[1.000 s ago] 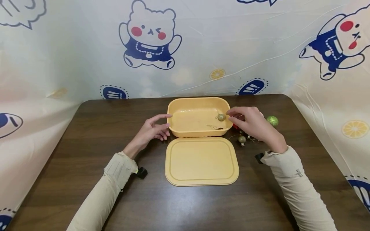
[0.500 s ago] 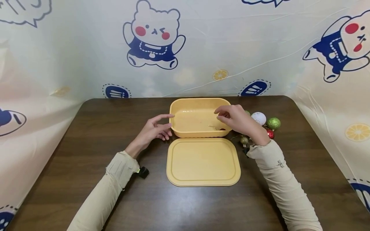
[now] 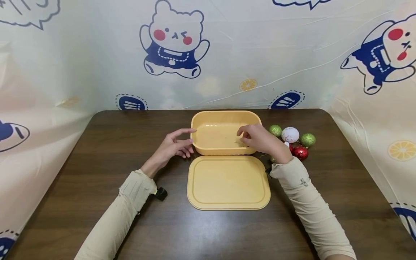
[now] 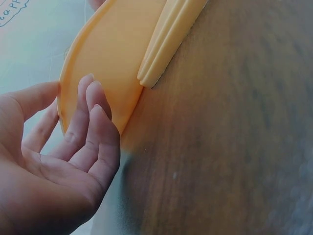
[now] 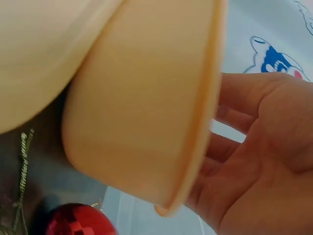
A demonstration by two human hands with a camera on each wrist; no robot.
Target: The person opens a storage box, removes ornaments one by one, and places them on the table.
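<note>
A yellow box (image 3: 224, 122) stands open at the table's middle, its lid (image 3: 228, 182) flat in front of it. My left hand (image 3: 175, 144) lies against the box's left wall with straight fingers (image 4: 93, 112) touching the yellow box (image 4: 112, 58). My right hand (image 3: 256, 139) reaches over the right front rim, fingers dipped inside. In the right wrist view the right hand (image 5: 254, 147) has its fingertips hidden behind the box (image 5: 142, 112), so anything in them is unseen.
Right of the box lie two green glitter balls (image 3: 275, 130) (image 3: 307, 139), a white ball (image 3: 290, 134) and a red ball (image 3: 300, 152) (image 5: 78, 220). A gold string (image 5: 22, 166) trails on the dark wooden table (image 3: 97, 162). Printed cloth walls it in.
My right hand moved left from the ornaments and down into the box. The small gold ball seen by its fingers is now hidden. The left hand stayed put.
</note>
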